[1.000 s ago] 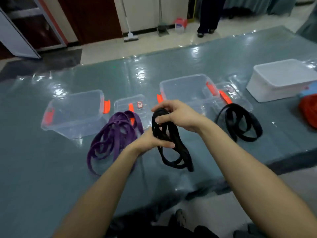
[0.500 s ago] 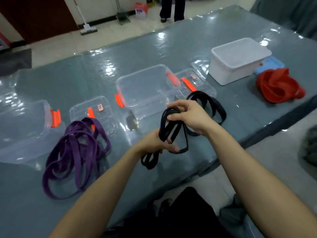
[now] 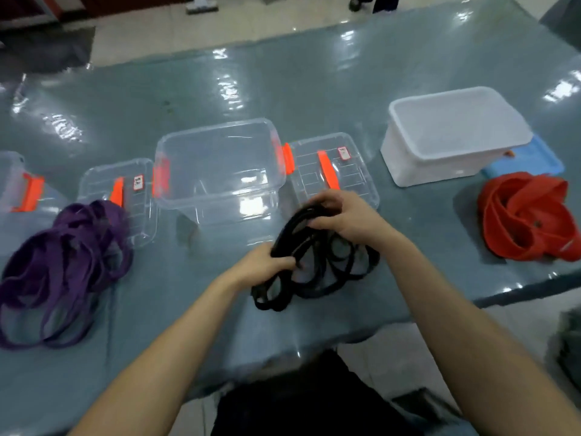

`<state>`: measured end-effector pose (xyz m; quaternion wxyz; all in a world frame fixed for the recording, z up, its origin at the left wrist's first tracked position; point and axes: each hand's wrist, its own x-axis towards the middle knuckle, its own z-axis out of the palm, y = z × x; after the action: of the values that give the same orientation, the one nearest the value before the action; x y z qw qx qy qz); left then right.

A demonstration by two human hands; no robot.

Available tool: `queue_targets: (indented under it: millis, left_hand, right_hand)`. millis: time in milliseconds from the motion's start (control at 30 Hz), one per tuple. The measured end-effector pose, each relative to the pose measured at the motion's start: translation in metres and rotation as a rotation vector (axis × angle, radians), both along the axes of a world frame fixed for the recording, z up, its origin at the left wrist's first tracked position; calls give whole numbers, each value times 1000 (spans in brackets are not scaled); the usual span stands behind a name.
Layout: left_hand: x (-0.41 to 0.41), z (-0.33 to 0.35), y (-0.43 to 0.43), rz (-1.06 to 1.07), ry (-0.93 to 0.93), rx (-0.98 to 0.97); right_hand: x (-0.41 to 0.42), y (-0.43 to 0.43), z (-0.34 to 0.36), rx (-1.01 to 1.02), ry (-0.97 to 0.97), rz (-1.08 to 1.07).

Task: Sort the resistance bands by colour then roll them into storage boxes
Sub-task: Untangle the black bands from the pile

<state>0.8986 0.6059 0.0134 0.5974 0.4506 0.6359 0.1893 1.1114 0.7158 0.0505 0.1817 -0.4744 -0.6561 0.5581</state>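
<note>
Table with glossy grey-green cover [image 3: 314,89] bears an open clear plastic storage box with orange latches [image 3: 220,196] just behind the black rubber resistance bands [image 3: 290,229], likely their destination. Left hand [image 3: 264,265] grips the lower bunch; right hand [image 3: 345,218] pinches the upper loops, apparently for coiling.

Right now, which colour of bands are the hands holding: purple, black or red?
The black bands, gripped by the left hand and right hand. The purple bands lie untouched at the left, the red bands at the right.
</note>
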Motion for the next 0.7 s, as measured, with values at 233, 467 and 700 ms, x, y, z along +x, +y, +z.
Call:
queue_targets:
  millis: [233,467,700]
  left_hand:
    - [25,22,2,97,-144,-26]
    - [45,-33,16,-3,532,194]
    - [50,-66,0,20,706,255]
  right_hand:
    - [20,51,6,32,-82,276]
    - [13,124,-35,384,-565,295]
    - [29,84,-78,368,-501,241]
